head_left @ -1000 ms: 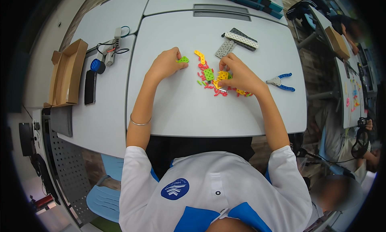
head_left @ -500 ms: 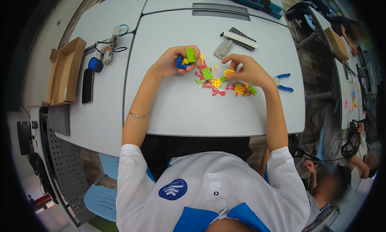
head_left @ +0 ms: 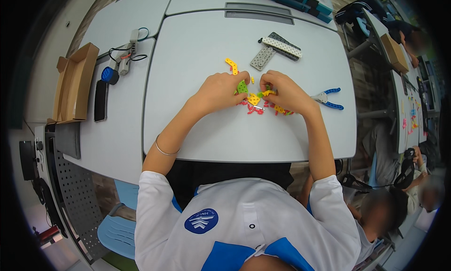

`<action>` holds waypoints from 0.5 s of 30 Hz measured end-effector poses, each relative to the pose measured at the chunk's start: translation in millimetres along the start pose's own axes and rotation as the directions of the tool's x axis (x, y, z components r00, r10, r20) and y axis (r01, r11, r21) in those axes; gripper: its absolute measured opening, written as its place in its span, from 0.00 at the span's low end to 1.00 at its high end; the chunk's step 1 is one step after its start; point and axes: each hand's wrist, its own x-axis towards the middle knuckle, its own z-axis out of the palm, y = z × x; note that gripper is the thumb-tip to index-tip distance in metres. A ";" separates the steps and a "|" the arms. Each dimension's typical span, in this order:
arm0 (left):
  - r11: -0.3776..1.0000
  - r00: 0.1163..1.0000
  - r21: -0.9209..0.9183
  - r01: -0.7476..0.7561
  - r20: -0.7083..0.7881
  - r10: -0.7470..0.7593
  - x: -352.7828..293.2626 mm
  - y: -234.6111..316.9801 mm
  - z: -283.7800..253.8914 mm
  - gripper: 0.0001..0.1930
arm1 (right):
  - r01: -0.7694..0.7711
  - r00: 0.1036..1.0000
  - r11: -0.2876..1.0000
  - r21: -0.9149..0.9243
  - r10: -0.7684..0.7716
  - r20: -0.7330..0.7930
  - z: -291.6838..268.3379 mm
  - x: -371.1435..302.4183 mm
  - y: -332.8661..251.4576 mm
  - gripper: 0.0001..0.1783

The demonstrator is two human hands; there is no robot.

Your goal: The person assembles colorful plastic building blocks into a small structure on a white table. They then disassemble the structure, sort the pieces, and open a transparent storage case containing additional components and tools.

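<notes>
My left hand (head_left: 220,91) is curled closed at the left side of a pile of small plastic building parts; the back of the hand hides what it grips. Right by its fingertips is a green perforated block (head_left: 242,87). Opposite, my right hand (head_left: 287,91) pinches a small yellow building piece (head_left: 269,93). Between the hands lie a yellow block (head_left: 254,99) with holes, a thin metal shaft (head_left: 259,107) and several red connector pins (head_left: 252,109). Another yellow perforated block (head_left: 279,109) shows partly below my right hand. Beyond my left hand rests a bent yellow beam (head_left: 231,65).
Grey and white perforated plates and beams (head_left: 282,47) lie farther back. Blue-handled pliers (head_left: 329,98) are right of my right hand. An open cardboard box (head_left: 75,87), a black phone (head_left: 101,101) and a power strip (head_left: 126,64) are on the left table. Other people sit at the right.
My left hand has come down and right to the pile, and the blue, green and yellow piece in it is now hidden. My right hand has lowered slightly with its yellow piece.
</notes>
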 end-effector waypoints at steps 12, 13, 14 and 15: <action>1.000 0.999 0.011 0.006 -0.036 -0.005 0.6 -10.8 1.0 0.19 | -0.120 0.989 0.956 0.266 0.092 0.117 9.4 4.5 -12.8 0.20; 1.000 0.998 0.017 -0.005 -0.058 0.006 0.4 -10.8 1.6 0.18 | -0.153 0.984 0.955 0.253 0.123 0.129 8.2 5.3 -16.0 0.20; 1.000 0.998 -0.021 0.007 -0.057 -0.008 0.7 -11.0 1.1 0.18 | -0.186 0.978 0.953 0.239 0.155 0.139 4.5 5.8 -20.6 0.20; 0.998 0.998 -0.060 0.018 -0.056 -0.022 1.6 -11.2 -0.2 0.17 | -0.218 0.971 0.949 0.225 0.188 0.149 2.6 6.2 -22.9 0.20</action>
